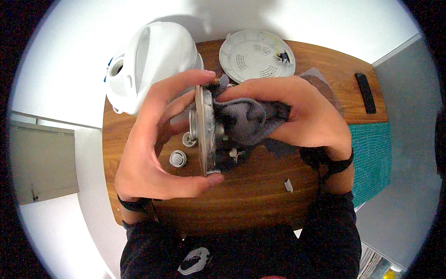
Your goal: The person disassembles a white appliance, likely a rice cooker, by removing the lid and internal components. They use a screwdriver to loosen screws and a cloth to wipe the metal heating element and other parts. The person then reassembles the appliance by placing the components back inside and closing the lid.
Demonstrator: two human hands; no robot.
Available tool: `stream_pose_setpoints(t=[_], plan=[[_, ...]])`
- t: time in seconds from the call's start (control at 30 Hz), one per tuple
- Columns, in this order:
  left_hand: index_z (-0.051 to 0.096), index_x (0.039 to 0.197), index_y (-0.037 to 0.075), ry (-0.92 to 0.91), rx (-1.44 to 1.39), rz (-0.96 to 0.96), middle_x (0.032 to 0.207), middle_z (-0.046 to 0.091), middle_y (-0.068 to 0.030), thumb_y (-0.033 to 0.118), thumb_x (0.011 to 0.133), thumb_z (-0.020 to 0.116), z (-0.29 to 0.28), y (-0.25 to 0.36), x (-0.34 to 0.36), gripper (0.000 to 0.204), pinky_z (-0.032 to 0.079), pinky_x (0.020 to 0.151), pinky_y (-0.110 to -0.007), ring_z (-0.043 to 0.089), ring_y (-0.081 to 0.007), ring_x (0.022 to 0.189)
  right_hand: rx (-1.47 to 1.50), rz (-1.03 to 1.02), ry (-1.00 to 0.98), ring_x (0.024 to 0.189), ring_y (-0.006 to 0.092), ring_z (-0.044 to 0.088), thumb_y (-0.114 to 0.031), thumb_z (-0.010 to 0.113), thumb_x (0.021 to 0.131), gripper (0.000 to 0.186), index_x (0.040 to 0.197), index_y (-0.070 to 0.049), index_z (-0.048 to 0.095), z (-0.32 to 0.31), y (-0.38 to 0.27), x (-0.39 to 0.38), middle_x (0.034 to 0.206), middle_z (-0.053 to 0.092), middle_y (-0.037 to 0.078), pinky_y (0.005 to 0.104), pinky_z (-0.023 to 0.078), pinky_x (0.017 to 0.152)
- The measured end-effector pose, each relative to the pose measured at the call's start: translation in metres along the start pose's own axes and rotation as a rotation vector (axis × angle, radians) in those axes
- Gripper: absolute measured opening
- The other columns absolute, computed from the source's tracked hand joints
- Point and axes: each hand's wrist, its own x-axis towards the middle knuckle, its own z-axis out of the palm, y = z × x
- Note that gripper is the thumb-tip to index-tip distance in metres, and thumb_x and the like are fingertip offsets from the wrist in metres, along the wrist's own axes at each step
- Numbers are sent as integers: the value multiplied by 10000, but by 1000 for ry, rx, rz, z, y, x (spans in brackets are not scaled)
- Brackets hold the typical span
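My left hand point(141, 156) grips a round metal plate point(203, 135) by its rim, thumb at the lower edge and fingers at the upper edge. The plate is held edge-on above the table, and a threaded metal collar point(193, 124) sticks out of its left face. In my right hand point(311, 111) is a bunched dark grey cloth point(246, 118), held against the plate's right side. The cloth hides much of that face and some of my right fingers. Below the plate lie a small white round cap point(177, 158) and a white ring-shaped part point(188, 139).
A white plastic housing with a handle point(160, 60) stands at the back left of the wooden table point(241, 200). Beside it lies a round white vented cover point(255, 58). A black remote-like bar point(365, 93), a green cutting mat point(371, 158) and a small white piece point(289, 185) are to the right.
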Motion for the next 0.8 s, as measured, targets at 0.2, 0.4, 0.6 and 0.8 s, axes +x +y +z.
stream_pose_setpoints(t=[0.2, 0.4, 0.6, 0.8], plan=[[345, 1548, -14, 113, -90, -12, 1533, 486, -279, 195, 520, 958, 3, -6, 1, 1215, 448, 1163, -493, 549, -393, 1388, -424, 71, 139, 1042, 209, 731, 8, 766, 787, 449, 1232, 11, 703, -17, -11, -6, 1109, 760, 139, 339, 551, 923], [297, 1560, -23, 170, -122, -11, 1521, 469, -322, 309, 590, 978, 3, -7, 2, 1231, 498, 1122, -515, 590, -435, 1335, -559, 43, 309, 997, 187, 714, -16, 816, 794, 478, 1250, 5, 674, -15, -5, -7, 1052, 751, 104, 327, 550, 897], [276, 1574, -25, 154, -105, 67, 1511, 467, -348, 352, 597, 990, -1, -16, 3, 1267, 488, 1128, -540, 597, -456, 1321, -498, 5, 521, 1018, 181, 692, 1, 787, 809, 441, 1231, -7, 656, -9, -10, -9, 1111, 725, 105, 330, 539, 932], [241, 1597, -30, 278, -186, 25, 1496, 463, -385, 429, 595, 970, 9, -4, 7, 1322, 487, 1121, -570, 610, -488, 1293, -609, 318, 557, 922, 206, 648, 34, 753, 830, 277, 1102, 10, 699, -13, -57, 4, 1024, 650, 116, 331, 495, 778]])
